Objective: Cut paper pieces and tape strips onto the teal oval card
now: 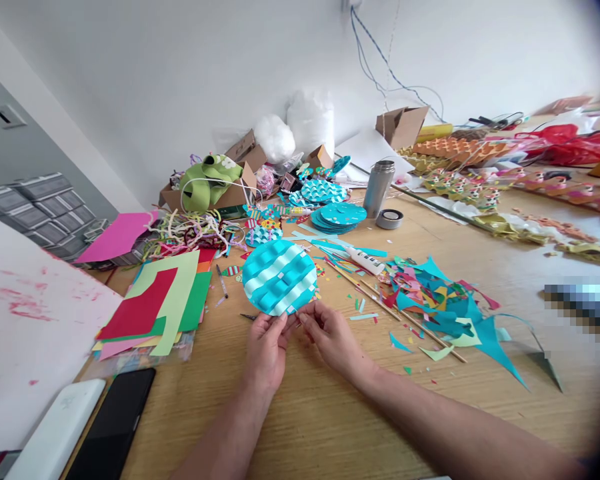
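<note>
A round turquoise paper disc (280, 277) with wavy pale strips across it is held up over the table. My left hand (267, 350) grips its lower edge between thumb and fingers. My right hand (327, 333) is pinched close beside it, at the disc's lower right edge. What sits between the right fingertips is too small to make out. Behind the disc lies a smaller decorated turquoise piece (263, 233), and farther back a stack of turquoise discs (339, 217).
Coloured paper sheets (185, 293) lie at left, above a black phone (115, 423) and a white power bank (60, 427). Paper scraps (430, 293), thin wooden sticks (380, 300) and a white glue tube (366, 261) lie right. A steel flask (379, 190) stands behind.
</note>
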A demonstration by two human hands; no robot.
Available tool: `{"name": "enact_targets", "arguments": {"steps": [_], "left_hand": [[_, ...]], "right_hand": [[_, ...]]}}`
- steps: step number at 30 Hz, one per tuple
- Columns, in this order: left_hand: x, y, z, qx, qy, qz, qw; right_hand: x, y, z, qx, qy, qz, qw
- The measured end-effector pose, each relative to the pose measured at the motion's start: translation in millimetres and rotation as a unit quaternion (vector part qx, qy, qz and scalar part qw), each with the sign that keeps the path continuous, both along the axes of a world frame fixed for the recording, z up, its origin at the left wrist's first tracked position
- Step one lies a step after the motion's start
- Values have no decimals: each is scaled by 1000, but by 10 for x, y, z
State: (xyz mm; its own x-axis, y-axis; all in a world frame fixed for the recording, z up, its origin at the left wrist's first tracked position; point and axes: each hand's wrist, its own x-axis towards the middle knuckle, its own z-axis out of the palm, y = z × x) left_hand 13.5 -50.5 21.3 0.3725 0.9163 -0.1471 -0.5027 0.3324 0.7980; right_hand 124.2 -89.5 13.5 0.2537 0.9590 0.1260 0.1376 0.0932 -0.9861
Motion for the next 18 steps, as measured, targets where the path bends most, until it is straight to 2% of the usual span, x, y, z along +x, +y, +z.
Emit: {"name": "enact_targets", "arguments": {"steps": [18], "left_hand": [[1,8,3,2,8,29,1000]], "right_hand": [[21,-6,22,-24,-23,2,999]]}}
